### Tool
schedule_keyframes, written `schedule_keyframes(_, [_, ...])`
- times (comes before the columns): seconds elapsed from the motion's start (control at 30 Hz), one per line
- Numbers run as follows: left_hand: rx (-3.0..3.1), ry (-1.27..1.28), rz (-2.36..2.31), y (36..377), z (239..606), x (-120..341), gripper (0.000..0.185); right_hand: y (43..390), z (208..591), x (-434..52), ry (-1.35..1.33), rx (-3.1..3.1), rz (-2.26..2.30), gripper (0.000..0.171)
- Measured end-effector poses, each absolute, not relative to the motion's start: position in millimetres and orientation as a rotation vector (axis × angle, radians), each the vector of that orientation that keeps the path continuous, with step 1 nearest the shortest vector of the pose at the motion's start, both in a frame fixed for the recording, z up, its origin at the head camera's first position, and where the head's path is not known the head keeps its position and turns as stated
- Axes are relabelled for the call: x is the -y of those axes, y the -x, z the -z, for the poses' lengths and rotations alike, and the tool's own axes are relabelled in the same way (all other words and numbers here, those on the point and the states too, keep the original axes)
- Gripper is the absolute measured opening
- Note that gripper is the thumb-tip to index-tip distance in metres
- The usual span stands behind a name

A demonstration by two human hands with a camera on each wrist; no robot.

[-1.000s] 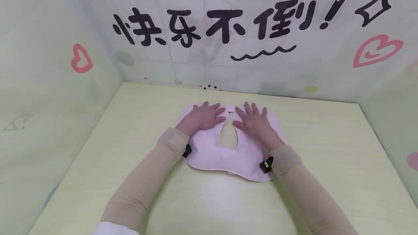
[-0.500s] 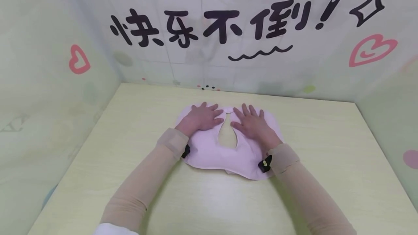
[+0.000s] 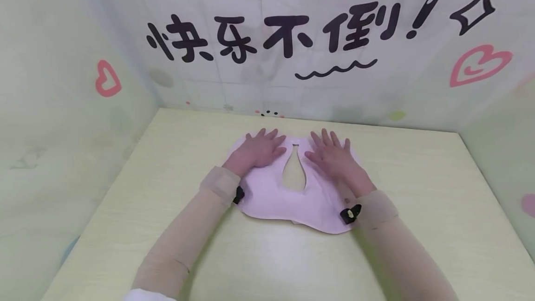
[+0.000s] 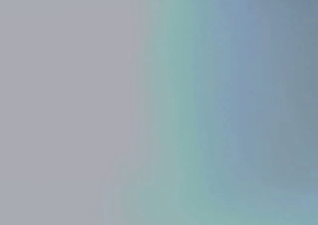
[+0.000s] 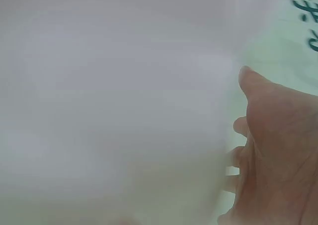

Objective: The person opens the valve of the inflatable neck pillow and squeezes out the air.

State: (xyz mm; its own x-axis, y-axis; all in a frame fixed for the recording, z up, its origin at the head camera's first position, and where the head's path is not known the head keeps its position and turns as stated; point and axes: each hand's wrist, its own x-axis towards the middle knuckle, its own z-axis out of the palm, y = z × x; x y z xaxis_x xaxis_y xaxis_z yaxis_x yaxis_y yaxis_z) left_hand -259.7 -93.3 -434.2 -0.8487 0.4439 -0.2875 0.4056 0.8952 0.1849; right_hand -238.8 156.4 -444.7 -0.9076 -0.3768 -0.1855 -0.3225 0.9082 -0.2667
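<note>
A pink cloth bib (image 3: 288, 199) with a bottle-shaped neck opening lies flat in the middle of the pale yellow-green table (image 3: 418, 208). My left hand (image 3: 260, 150) presses flat on the bib's left half, fingers straight and spread. On the right half my right hand (image 3: 332, 154) lies flat the same way, fingers pointing away from me. In the right wrist view the right hand (image 5: 276, 150) shows from close up beside blurred pale cloth. The left wrist view is a blur of grey and blue.
Printed walls (image 3: 292, 59) with black characters and pink hearts close the table in at the back and on both sides. Bare tabletop lies to the left, right and front of the bib.
My right hand has slid a little to the right and outward over the bib. The left hand has stayed put. The head view shifted slightly.
</note>
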Motion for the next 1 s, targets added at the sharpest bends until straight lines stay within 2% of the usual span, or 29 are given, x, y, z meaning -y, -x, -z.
schedule_keyframes(0.17, [-2.796,-0.660,-0.229,250,427,98,0.061,232,432,-168,0.522,-2.870,0.307,0.074])
schedule_keyframes(0.4, [-2.736,-0.718,-0.174,235,431,92,0.062,221,449,-177,0.538,-2.817,0.383,0.073])
schedule_keyframes(1.0, [-2.690,-0.691,-0.116,244,438,98,0.059,224,463,-170,0.515,-2.774,0.346,0.074])
